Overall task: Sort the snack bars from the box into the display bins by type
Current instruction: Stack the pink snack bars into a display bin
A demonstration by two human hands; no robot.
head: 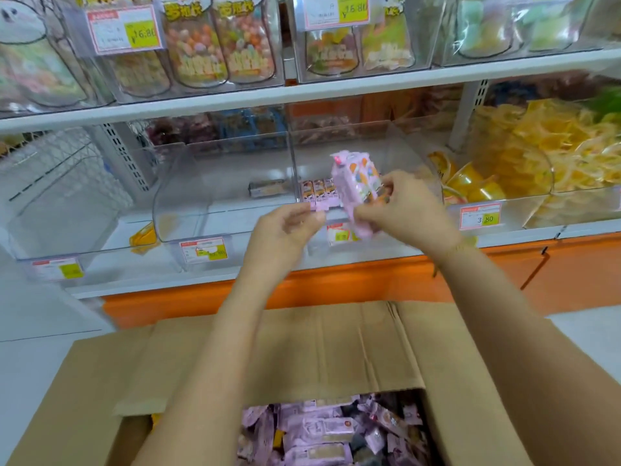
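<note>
My right hand (405, 205) grips a bunch of pink-wrapped snack bars (354, 186), tilted upright in front of a clear display bin (396, 153). My left hand (285, 227) pinches the lower left end of a pink wrapper at the bunch's bottom. A short row of pink bars (317, 189) stands on the floor of that bin. The neighbouring clear bin (188, 196) to the left holds one pale bar (267, 189). Below me an open cardboard box (302, 351) is full of loose pink-wrapped bars (336, 432).
Yellow snack packs (537, 142) fill the bin at the right. A clear bin (50, 210) stands at the far left. Jars of colourful sweets (215, 45) line the upper shelf. Price tags (480, 215) sit on the bin fronts above an orange shelf base (369, 280).
</note>
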